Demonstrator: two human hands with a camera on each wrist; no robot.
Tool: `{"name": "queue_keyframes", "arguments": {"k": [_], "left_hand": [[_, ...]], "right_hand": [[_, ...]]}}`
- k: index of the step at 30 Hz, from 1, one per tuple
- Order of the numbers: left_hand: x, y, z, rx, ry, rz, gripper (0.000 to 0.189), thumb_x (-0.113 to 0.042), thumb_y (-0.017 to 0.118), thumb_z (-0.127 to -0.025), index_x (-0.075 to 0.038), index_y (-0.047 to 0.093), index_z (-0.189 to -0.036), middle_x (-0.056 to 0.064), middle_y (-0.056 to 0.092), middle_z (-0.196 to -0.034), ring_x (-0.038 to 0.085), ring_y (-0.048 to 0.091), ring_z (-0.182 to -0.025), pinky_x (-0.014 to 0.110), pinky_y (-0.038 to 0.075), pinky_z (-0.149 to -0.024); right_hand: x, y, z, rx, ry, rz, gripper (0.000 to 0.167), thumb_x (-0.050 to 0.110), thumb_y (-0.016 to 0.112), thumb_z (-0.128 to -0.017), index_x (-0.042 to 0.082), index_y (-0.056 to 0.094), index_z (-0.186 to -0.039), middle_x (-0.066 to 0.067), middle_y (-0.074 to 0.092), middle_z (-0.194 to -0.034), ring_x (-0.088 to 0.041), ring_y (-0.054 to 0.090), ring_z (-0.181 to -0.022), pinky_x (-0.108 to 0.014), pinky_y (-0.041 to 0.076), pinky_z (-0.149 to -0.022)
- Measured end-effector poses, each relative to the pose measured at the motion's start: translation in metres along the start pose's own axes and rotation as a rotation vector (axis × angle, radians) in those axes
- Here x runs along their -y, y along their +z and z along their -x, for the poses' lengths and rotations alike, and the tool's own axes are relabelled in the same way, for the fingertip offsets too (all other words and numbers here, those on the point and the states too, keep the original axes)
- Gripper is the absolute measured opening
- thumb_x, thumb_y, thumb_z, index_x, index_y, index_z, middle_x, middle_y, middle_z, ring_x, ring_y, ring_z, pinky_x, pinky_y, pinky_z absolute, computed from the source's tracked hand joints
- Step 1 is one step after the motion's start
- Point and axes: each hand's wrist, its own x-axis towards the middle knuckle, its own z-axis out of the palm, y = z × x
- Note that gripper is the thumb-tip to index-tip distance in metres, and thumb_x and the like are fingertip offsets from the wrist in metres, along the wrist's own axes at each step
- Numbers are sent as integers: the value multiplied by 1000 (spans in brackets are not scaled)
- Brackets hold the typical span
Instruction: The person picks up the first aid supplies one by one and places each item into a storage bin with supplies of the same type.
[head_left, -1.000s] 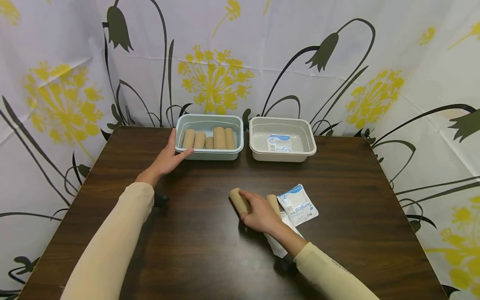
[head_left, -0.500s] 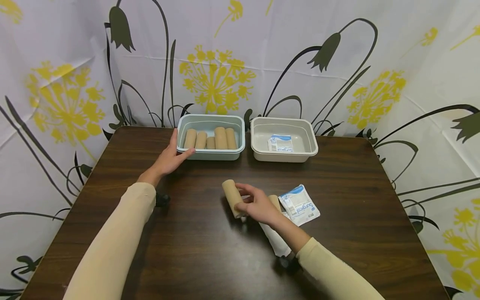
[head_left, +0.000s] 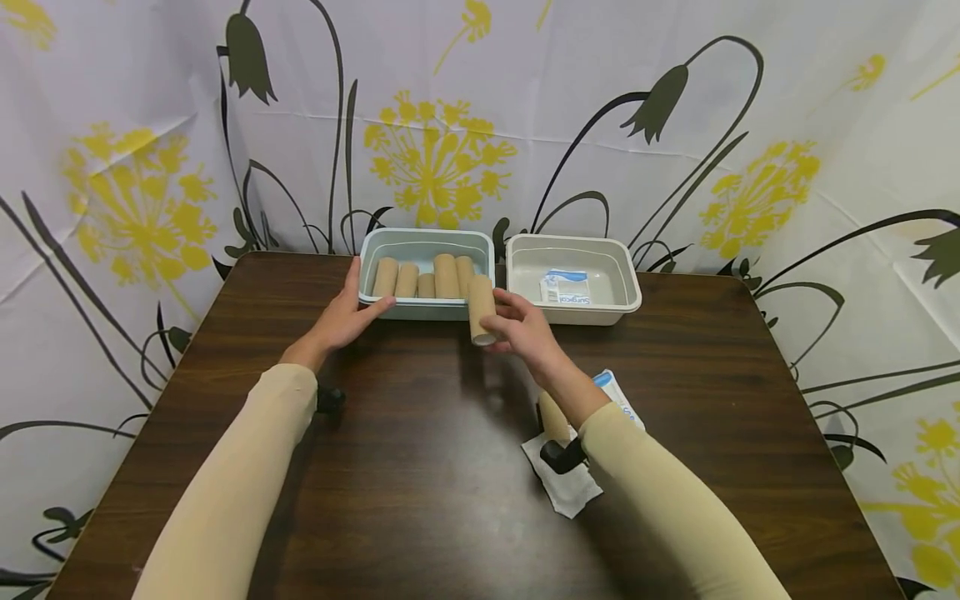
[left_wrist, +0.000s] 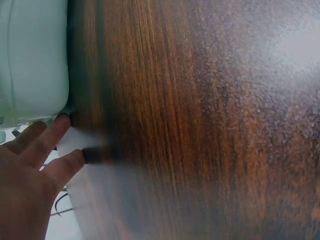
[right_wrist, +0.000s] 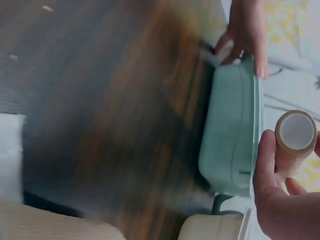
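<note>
My right hand [head_left: 523, 332] pinches a tan bandage roll [head_left: 481, 310] between thumb and fingers, tilted above the front right corner of the pale blue bin [head_left: 427, 312]. The roll's pale hollow end [right_wrist: 296, 130] shows in the right wrist view. Inside the bin stand several similar tan rolls [head_left: 446, 277]. At the bin's left front corner, my left hand [head_left: 339, 315] rests with straight, spread fingers along its side and the thumb by the front rim. The left wrist view has that hand [left_wrist: 30, 175] beside the bin wall [left_wrist: 35, 60].
A beige bin [head_left: 573, 315] with a Surgical packet [head_left: 566, 287] inside stands right of the blue one. On the brown table [head_left: 405, 467], another tan roll [head_left: 554, 417], a white packet [head_left: 568, 487] and a blue-printed packet [head_left: 617, 392] lie partly under my right forearm.
My right hand has lifted the bandage roll off the table and carried it away from me to the blue bin's front edge. The left hand stays at the bin.
</note>
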Motion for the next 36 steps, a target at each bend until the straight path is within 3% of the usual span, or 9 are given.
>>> {"name": "queue_keyframes", "arguments": {"k": [6,14,17,23,30,36], "left_hand": [[0,0,1,-3,0,8,103,-57,53,-95,-23,-23,-153,19,0,-162,44,15,-144,62,16,-111],[0,0,1,-4,-2,9,102,-57,53,-95,-22,-23,-154,19,0,-162,44,15,-144,61,16,-111],[1,-1,1,-7,0,7,102,-57,53,-95,-23,-23,-154,19,1,-162,44,16,-144,62,16,-111],[1,0,0,-9,8,5,101,-56,54,-95,-24,-23,-154,18,2,-163,43,17,-144,61,16,-111],[-1,0,0,4,-8,10,101,-56,53,-95,-24,-24,-153,18,1,-163,43,16,-144,62,15,-112],[1,-1,0,-7,0,12,101,-56,53,-95,-24,-23,-153,17,0,-163,42,16,-145,60,16,-112]], "right_hand": [[9,1,-28,-64,38,-31,61,4,65,-90,8,44,-147,-18,54,-135,-27,62,-102,-35,56,-76],[14,6,-55,-140,29,-71,59,2,67,-89,8,48,-144,-19,55,-131,-28,61,-102,-48,51,-88],[18,10,-61,-154,8,-57,59,1,67,-88,6,47,-144,-20,55,-130,-27,60,-104,-48,52,-88],[27,14,-67,-176,-9,17,61,4,67,-88,8,47,-145,-18,56,-130,-27,60,-106,-44,53,-87],[27,13,-69,-168,-39,86,61,3,65,-90,6,44,-147,-18,44,-147,-26,51,-121,-42,49,-93],[23,8,-59,-210,-75,80,49,0,64,-90,3,54,-138,-22,52,-137,-24,56,-111,-37,52,-88]]}}
